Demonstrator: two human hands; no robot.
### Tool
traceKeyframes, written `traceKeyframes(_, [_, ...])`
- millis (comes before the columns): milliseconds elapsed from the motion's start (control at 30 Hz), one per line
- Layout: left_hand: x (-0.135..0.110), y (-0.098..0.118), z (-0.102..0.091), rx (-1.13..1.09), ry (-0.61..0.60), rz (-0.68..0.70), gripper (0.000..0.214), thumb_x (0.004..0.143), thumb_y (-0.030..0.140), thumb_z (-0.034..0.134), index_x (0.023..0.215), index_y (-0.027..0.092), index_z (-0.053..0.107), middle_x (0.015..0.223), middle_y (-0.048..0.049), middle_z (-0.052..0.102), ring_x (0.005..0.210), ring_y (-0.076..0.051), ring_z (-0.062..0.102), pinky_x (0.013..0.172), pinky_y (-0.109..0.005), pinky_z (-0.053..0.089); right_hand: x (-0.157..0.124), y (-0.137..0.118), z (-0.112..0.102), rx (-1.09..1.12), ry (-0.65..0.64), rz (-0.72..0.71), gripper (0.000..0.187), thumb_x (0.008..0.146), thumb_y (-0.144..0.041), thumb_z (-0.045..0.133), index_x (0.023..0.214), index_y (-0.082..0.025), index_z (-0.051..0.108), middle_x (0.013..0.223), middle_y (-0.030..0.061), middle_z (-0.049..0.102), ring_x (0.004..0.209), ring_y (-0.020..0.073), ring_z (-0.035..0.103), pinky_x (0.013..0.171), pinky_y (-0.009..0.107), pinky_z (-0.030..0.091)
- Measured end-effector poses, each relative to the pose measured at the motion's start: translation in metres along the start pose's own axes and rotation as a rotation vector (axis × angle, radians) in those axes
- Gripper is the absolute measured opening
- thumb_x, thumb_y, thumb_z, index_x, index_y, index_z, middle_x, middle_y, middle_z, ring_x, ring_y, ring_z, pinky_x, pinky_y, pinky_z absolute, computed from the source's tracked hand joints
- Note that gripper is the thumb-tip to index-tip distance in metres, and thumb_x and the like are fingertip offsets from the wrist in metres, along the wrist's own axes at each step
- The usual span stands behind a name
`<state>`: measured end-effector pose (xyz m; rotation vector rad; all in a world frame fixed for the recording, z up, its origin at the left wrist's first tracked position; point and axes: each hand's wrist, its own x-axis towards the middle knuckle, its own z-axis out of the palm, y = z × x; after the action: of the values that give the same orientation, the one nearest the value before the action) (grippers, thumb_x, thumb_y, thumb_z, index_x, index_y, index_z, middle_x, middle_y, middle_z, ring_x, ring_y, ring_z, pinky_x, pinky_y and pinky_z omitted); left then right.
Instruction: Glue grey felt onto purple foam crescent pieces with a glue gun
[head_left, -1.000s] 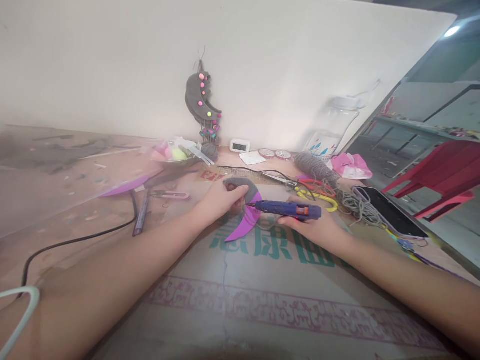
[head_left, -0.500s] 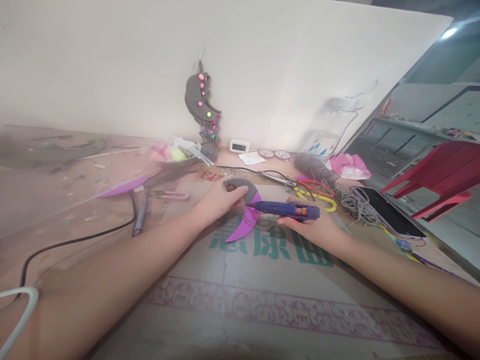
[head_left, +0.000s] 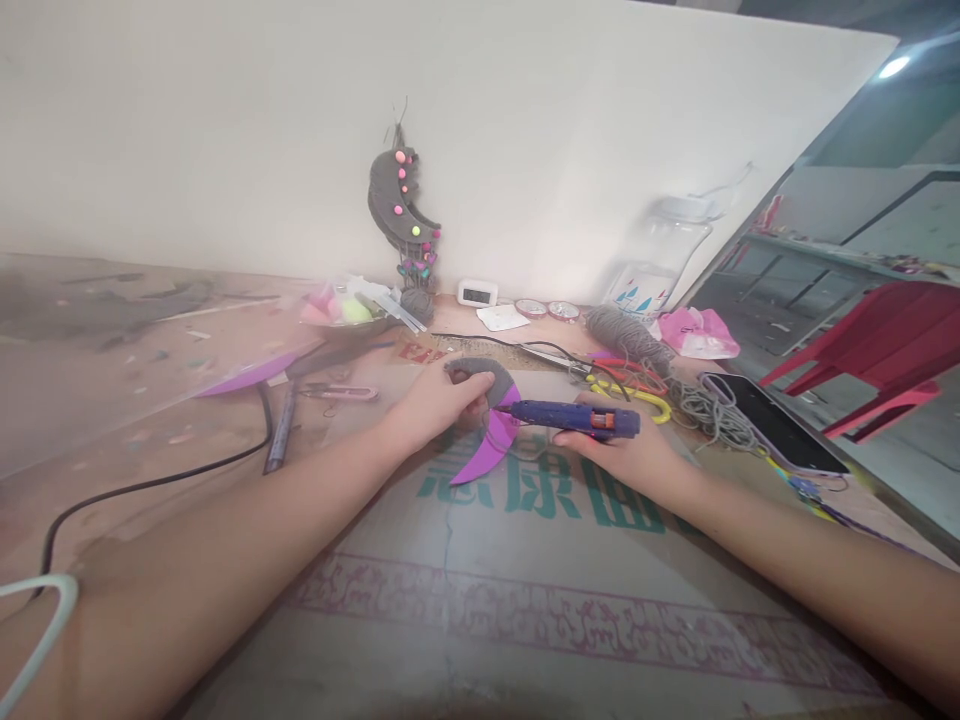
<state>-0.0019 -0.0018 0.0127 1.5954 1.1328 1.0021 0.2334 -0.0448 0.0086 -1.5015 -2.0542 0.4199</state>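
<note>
A purple crescent [head_left: 491, 450] has its upper part wrapped in grey yarn [head_left: 480, 368]. My left hand [head_left: 442, 402] pinches the wrapped part, thumb on top. In my right hand [head_left: 611, 450] is a dark blue glue gun [head_left: 562, 416], held level and pointing left. Its nozzle is at the purple surface, close to the edge of the yarn; whether it touches I cannot tell. A loose strand of yarn loops below the nozzle. The fingers of my right hand are partly hidden behind the glue gun.
Scissors with yellow handles [head_left: 637, 395], a grey yarn bundle [head_left: 630, 335] and a phone [head_left: 780, 425] lie to the right. Pink thread snips [head_left: 341, 392] and a pen [head_left: 280, 430] lie left. A decorated grey crescent [head_left: 394, 200] hangs behind, near a small clock [head_left: 478, 292].
Almost nothing differs. Both hands, the crescent and the glue gun hold their places; the view has shifted very slightly.
</note>
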Motion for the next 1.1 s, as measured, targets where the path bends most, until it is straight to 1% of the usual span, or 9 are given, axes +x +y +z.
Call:
traceKeyframes(233, [-0.0003, -0.0025, -0.0026, -0.028, -0.006, 0.020, 0.019, 0.076, 0.034, 0.056, 0.069, 0.018, 0.051, 0.058, 0.0024, 0.054, 0.053, -0.011, 0.048, 0.051, -0.023, 0.036, -0.0005, 0.0042, 0.0018, 0.053, 0.038, 0.044, 0.035, 0.070, -0.055, 0.065, 0.073, -0.022, 0.054, 0.064, -0.0013, 0.056, 0.058, 0.0144, 0.051, 0.049, 0.022, 0.040])
traceKeyframes(367, [0.0004, -0.0054, -0.0038, -0.014, -0.008, 0.016, 0.023, 0.076, 0.038, 0.057, 0.068, 0.017, 0.054, 0.058, 0.0016, 0.056, 0.053, -0.011, 0.049, 0.049, -0.023, 0.034, -0.0008, 0.0024, 0.0001, 0.046, 0.021, 0.043, 0.035, 0.070, -0.055, 0.066, 0.072, -0.022, 0.054, 0.064, -0.0018, 0.055, 0.058, 0.0137, 0.052, 0.049, 0.021, 0.041])
traceKeyframes(500, [0.0000, -0.0067, -0.0036, -0.025, 0.002, -0.008, 0.024, 0.077, 0.039, 0.057, 0.069, 0.017, 0.056, 0.059, 0.0014, 0.057, 0.054, -0.011, 0.051, 0.049, -0.023, 0.034, -0.0017, 0.0027, 0.0000, 0.045, 0.076, 0.047, 0.034, 0.069, -0.053, 0.067, 0.072, -0.021, 0.057, 0.065, -0.0010, 0.058, 0.059, 0.0138, 0.054, 0.050, 0.021, 0.042])
traceKeyframes(633, [0.0002, -0.0067, -0.0035, -0.033, 0.008, -0.017, 0.026, 0.077, 0.042, 0.058, 0.072, 0.017, 0.056, 0.059, 0.0012, 0.058, 0.054, -0.011, 0.051, 0.049, -0.023, 0.034, -0.0019, 0.0017, -0.0013, 0.025, 0.091, 0.061, 0.035, 0.068, -0.053, 0.068, 0.072, -0.020, 0.059, 0.063, -0.0017, 0.060, 0.058, 0.0138, 0.056, 0.050, 0.021, 0.044])
traceKeyframes(833, [0.0019, -0.0082, -0.0034, -0.054, -0.002, 0.000, 0.024, 0.077, 0.040, 0.059, 0.072, 0.017, 0.055, 0.060, 0.0017, 0.057, 0.055, -0.011, 0.051, 0.050, -0.023, 0.035, -0.0001, 0.0027, -0.0011, 0.062, 0.115, 0.079, 0.033, 0.067, -0.050, 0.070, 0.080, -0.020, 0.065, 0.067, -0.0001, 0.066, 0.060, 0.0162, 0.062, 0.052, 0.024, 0.050])
traceKeyframes(1000, [0.0014, -0.0080, -0.0032, -0.065, -0.001, 0.001, 0.025, 0.077, 0.041, 0.059, 0.076, 0.016, 0.057, 0.062, 0.0018, 0.057, 0.057, -0.011, 0.051, 0.052, -0.023, 0.036, 0.0006, 0.0019, 0.0001, 0.183, 0.171, 0.165, 0.046, 0.060, -0.049, 0.075, 0.094, -0.019, 0.066, 0.073, 0.0028, 0.070, 0.062, 0.0199, 0.066, 0.055, 0.029, 0.055])
traceKeyframes(1100, [0.0018, -0.0094, -0.0036, -0.067, -0.001, 0.011, 0.026, 0.076, 0.041, 0.060, 0.078, 0.016, 0.058, 0.063, 0.0015, 0.058, 0.059, -0.012, 0.052, 0.054, -0.023, 0.037, 0.0007, 0.0030, 0.0000, 0.208, 0.157, 0.193, 0.047, 0.059, -0.049, 0.076, 0.094, -0.019, 0.065, 0.077, 0.0034, 0.071, 0.064, 0.0206, 0.068, 0.058, 0.030, 0.056])
